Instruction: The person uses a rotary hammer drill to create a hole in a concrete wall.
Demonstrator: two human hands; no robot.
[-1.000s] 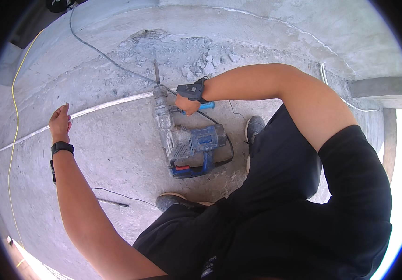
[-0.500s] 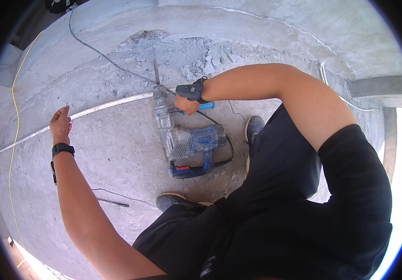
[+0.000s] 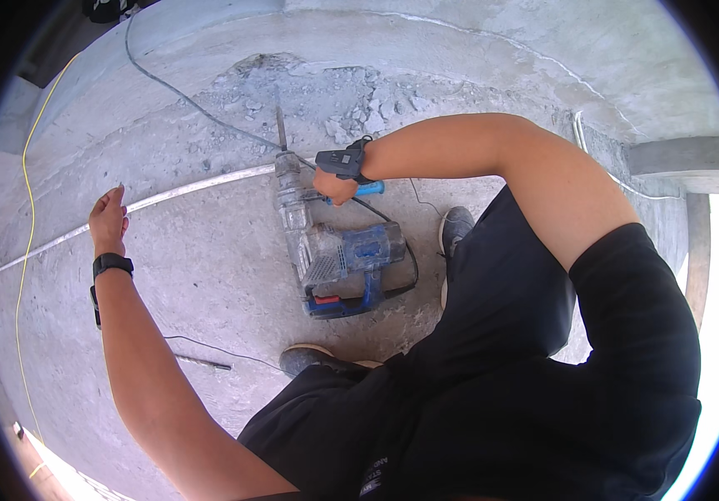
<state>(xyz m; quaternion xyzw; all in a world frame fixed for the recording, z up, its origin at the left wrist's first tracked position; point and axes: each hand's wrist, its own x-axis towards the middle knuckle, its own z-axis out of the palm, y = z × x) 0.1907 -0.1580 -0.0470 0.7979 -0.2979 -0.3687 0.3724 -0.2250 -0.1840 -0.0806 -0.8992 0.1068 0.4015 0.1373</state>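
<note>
A blue and grey rotary hammer lies on the concrete floor, its chisel bit pointing toward a patch of broken concrete rubble. My right hand is shut on the blue side handle of the hammer; a dark device is strapped to that wrist. My left hand hovers over the floor near a thin white pipe, fingers loosely together, holding nothing. A black watch sits on the left wrist.
A black power cord runs from the hammer to the far edge. A yellow cable follows the left rim. A dark metal rod lies by my shoe. My other shoe stands right of the hammer. Concrete ledges rise at right.
</note>
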